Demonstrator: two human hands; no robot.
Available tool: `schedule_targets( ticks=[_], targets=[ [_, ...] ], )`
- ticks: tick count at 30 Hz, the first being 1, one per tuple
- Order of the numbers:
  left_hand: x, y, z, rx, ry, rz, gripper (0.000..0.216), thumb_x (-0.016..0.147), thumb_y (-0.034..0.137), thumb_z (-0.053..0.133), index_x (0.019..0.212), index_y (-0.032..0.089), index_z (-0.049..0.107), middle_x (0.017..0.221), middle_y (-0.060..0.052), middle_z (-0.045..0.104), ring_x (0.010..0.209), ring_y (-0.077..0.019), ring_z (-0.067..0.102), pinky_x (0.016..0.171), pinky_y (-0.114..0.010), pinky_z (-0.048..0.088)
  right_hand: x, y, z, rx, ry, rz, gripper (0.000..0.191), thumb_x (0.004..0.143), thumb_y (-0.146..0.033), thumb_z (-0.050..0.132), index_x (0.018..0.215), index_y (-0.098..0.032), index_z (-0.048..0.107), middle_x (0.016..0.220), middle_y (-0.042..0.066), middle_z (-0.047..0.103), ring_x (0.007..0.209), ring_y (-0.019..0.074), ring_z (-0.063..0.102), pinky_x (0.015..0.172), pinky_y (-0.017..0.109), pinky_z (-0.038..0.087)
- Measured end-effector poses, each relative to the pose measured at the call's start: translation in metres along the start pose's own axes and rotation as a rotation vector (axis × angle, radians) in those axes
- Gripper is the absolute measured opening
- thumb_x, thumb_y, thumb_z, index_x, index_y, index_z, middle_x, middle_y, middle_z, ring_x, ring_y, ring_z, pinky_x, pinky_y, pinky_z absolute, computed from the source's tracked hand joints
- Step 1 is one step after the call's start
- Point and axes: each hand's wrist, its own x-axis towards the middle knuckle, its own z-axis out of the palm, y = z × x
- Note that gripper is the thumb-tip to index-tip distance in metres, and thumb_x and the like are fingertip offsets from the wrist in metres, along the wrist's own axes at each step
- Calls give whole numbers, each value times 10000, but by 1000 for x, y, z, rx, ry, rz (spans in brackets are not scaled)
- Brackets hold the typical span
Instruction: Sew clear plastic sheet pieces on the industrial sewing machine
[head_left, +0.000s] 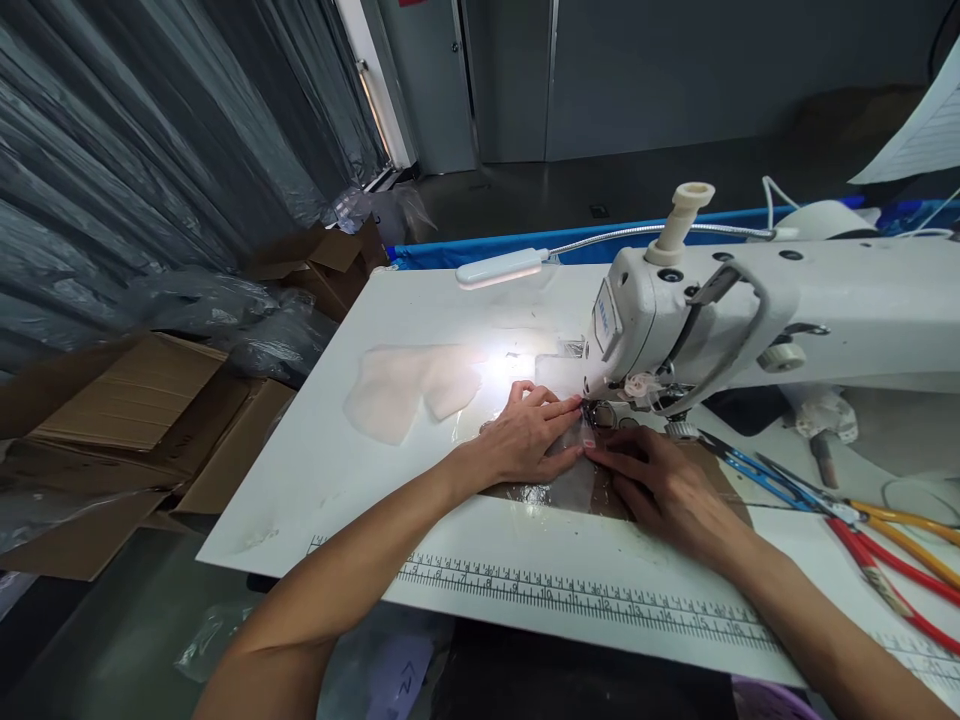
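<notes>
Two hands (526, 438) (664, 482) | laid on sheer material (574, 492), grip unclear | left table edge (294, 415) well apart

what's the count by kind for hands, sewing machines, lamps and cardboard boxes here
Bare hands: 2
White sewing machine: 1
Slim white lamp on a metal gooseneck: 1
Open brown cardboard boxes: 2
Total: 6

My two sets of fingers make one left, the left fingers (562, 408), and one right, the right fingers (611, 460). I count one sewing machine (847, 310), one lamp (502, 268), one surface (315, 450), two cardboard boxes (135, 390), two orange handles (911, 512) and two red handles (874, 575).
</notes>
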Motion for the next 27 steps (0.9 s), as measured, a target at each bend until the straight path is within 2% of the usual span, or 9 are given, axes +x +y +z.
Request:
schedule_targets(
  ticks=[15, 27],
  targets=[
    [0, -2, 0, 43, -9, 19, 420, 955, 434, 427, 1269, 201, 580, 1386, -78, 531, 1094, -254, 505, 979, -492, 323, -1, 0, 1, 26, 8, 21, 406, 887, -173, 482, 1252, -293, 612, 1125, 88, 596, 1025, 242, 602, 865, 434, 555],
    [0, 4, -1, 33, 10, 16, 441, 969, 431, 390, 1230, 135, 588, 1401, -113, 510, 1070, -257, 519, 1013, -502, 290, -2, 0, 4, 78, -2, 80, 391, 883, -181, 481, 1232, -284, 625, 1119, 92, 582, 1022, 238, 589, 879, 448, 538]
  ],
)
